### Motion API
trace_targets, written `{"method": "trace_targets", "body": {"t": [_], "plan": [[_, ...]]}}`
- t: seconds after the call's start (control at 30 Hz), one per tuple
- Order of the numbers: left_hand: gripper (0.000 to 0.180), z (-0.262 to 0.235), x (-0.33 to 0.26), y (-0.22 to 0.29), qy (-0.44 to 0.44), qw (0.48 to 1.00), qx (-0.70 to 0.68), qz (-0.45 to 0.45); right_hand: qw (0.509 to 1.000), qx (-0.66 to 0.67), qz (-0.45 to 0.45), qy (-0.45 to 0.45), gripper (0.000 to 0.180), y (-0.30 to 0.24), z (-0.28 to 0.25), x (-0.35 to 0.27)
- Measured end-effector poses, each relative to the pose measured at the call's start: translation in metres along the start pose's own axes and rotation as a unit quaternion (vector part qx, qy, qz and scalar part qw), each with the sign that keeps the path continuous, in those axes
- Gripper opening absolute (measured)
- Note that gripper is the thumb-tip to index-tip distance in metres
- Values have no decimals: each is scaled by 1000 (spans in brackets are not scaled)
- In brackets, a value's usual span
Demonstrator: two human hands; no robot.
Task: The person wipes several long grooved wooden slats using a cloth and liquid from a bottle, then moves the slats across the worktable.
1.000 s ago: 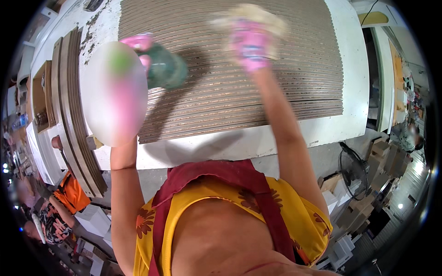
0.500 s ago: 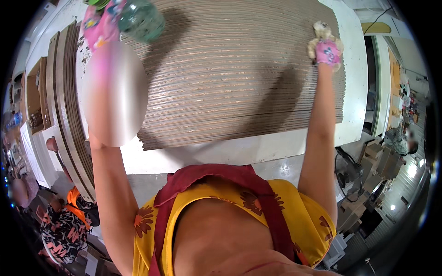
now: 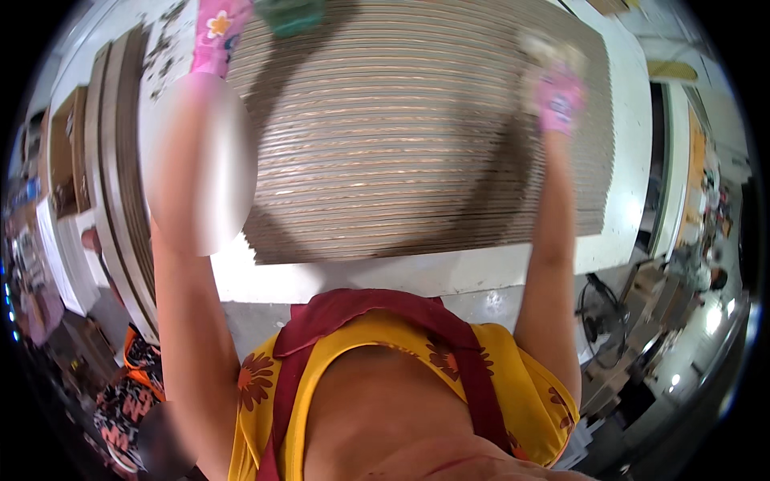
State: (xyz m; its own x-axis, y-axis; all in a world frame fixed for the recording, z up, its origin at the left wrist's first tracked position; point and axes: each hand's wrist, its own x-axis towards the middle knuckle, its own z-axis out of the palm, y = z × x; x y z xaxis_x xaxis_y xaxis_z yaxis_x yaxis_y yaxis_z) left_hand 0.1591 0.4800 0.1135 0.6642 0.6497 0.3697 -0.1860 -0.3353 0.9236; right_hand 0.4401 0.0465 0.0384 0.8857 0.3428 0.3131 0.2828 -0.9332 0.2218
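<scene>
At the far-left corner of the grey-brown bed of left-to-right strips point(image 3: 385, 152), the pink-gloved left hand point(image 3: 218, 32) is cropped, grip untellable, beside a green translucent container point(image 3: 290, 16); at far right, a cream cloth point(image 3: 552, 50) is grasped, spreading beyond the nearer pink-gloved right hand point(image 3: 559, 98).

I am working in a workshop point(image 3: 385, 240): narrow strips point(image 3: 393, 152) are lining my white table point(image 3: 631, 160), long boards point(image 3: 120, 152) are lying beside it, and a fan point(image 3: 600, 322) is standing near boxes point(image 3: 642, 321).
</scene>
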Motion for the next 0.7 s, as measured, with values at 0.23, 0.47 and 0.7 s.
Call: {"method": "trace_targets", "body": {"t": [0.23, 0.47, 0.7], "plan": [[32, -44, -20, -34, 15, 999, -34, -34, 944, 259, 194, -62, 35, 45, -16, -14], [35, 4, -22, -106, -85, 986, -66, -124, 903, 403, -97, -111, 27, -263, -99, -48], [37, 2, -18, -136, -91, 984, -58, -139, 891, 257, -341, -153, 31, -335, -134, -57]]}}
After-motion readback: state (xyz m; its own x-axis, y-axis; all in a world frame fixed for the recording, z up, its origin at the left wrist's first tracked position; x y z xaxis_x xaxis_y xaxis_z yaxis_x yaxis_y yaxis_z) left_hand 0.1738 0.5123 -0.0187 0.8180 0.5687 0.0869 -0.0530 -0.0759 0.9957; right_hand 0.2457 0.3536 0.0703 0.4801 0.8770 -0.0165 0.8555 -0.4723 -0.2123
